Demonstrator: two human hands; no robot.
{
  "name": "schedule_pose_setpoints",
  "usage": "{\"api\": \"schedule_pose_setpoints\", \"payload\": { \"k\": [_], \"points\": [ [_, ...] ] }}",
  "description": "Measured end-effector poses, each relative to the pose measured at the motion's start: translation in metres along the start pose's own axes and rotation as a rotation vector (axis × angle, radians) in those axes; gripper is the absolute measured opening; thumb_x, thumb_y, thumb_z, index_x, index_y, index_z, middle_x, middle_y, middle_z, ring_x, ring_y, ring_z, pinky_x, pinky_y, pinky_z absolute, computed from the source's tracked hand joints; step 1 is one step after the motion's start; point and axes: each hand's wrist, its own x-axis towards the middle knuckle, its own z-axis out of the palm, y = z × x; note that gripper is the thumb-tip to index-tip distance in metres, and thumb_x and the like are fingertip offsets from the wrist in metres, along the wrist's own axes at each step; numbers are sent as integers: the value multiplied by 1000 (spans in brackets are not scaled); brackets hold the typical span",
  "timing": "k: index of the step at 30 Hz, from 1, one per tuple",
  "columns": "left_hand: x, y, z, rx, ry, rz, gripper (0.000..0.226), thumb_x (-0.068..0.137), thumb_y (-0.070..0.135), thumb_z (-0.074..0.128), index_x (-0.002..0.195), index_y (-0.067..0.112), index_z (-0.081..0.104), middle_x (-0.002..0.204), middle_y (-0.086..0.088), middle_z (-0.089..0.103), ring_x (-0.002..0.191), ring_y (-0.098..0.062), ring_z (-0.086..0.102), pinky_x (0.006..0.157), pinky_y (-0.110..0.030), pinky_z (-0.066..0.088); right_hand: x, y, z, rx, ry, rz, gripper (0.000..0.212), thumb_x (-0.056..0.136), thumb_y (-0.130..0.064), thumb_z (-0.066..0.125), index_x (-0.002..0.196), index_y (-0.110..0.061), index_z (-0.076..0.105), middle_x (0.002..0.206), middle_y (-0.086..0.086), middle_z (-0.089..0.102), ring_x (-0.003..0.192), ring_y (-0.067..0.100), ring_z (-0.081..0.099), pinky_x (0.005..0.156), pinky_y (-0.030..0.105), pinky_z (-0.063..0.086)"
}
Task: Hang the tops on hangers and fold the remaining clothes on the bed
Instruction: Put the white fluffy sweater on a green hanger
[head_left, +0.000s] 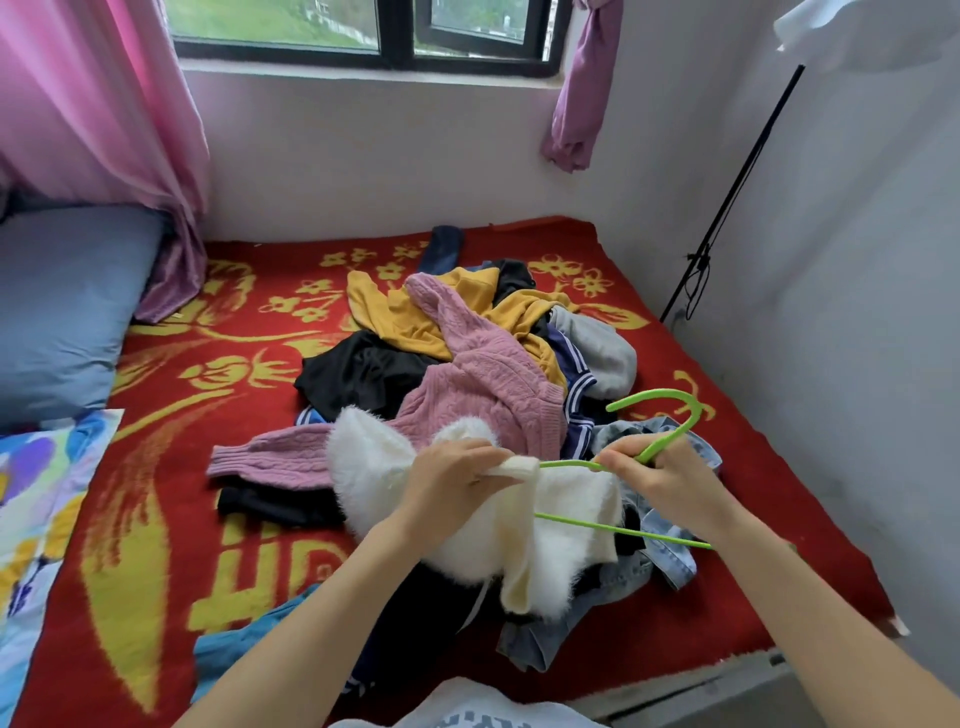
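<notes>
My left hand (457, 480) grips the edge of a fluffy white top (374, 467) that lies in front of me on the bed. My right hand (657, 475) holds a green plastic hanger (660, 400) by its neck, hook pointing up and away. One hanger arm runs into the white top near my left hand; the lower bar (623, 531) crosses over the fabric. Behind the top lies a heap with a pink knit sweater (483, 384), a mustard top (410, 317), black clothes (358, 374), a grey garment (602, 343) and denim (660, 561).
The bed has a red blanket with yellow flowers (182, 467). A blue pillow (62, 306) and a patterned quilt (36, 499) lie at the left. Pink curtains (98, 104) hang by the window. A black stand (727, 208) leans on the right wall. A teal garment (244, 644) lies near me.
</notes>
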Motion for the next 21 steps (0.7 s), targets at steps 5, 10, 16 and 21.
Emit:
{"api": "schedule_pose_setpoints", "payload": {
  "k": [5, 10, 16, 21],
  "points": [
    [44, 39, -5, 277, 19, 270, 40, 87, 50, 44, 75, 22, 69, 65, 8, 62, 57, -15, 57, 49, -22, 40, 9, -14, 38, 466, 231, 111, 30, 90, -4, 54, 61, -1, 46, 40, -6, 34, 37, 4, 29, 40, 11, 24],
    [68, 42, -12, 297, -47, 361, 40, 86, 51, 44, 74, 23, 69, 66, 8, 63, 58, -17, 60, 47, -22, 44, 17, -24, 36, 609, 361, 82, 29, 97, -10, 44, 69, -8, 41, 43, -9, 32, 37, 3, 27, 37, 14, 24],
    [79, 13, -21, 197, -87, 314, 43, 90, 49, 45, 83, 14, 68, 74, -1, 61, 58, -21, 59, 43, -28, 47, 31, -28, 25, 331, 201, -57, 75, 64, -82, 48, 89, -11, 46, 59, -8, 60, 48, -2, 49, 49, 8, 37],
    [107, 0, -66, 162, 93, 128, 21, 83, 37, 55, 70, 21, 59, 67, 19, 48, 57, 4, 39, 51, -12, 30, 27, -15, 37, -135, 658, -582, 27, 86, -18, 46, 112, -12, 50, 107, -2, 52, 102, 6, 47, 93, 7, 33]
  ]
}}
